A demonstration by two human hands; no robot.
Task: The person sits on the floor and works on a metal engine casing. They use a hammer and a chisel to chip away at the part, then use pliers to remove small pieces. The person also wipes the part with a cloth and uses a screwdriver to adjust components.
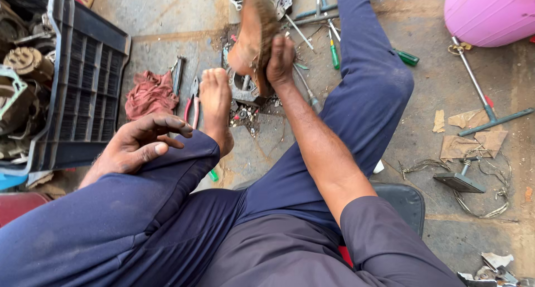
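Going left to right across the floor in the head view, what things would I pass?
Black plastic crate → red rag → red-handled pliers → right hand on a brown sandal → green-handled screwdriver → T-shaped wrench

Single view, head-mounted. Camera sits above the seated person and looks steeply down and forward along the body. Nearest the lens, at the bottom edge: lap and thighs in dark blue trousers (167, 231). Both forearms run up into the frame from there. Mid-distance: the concrete floor (446, 86) between and beside the legs, seen nearly from overhead. Top edge reaches only a little past the feet. Left margin cuts a black plastic crate (89, 81); top right corner cuts a pink round container (490, 14). Close range throughout; no second view to overlap.
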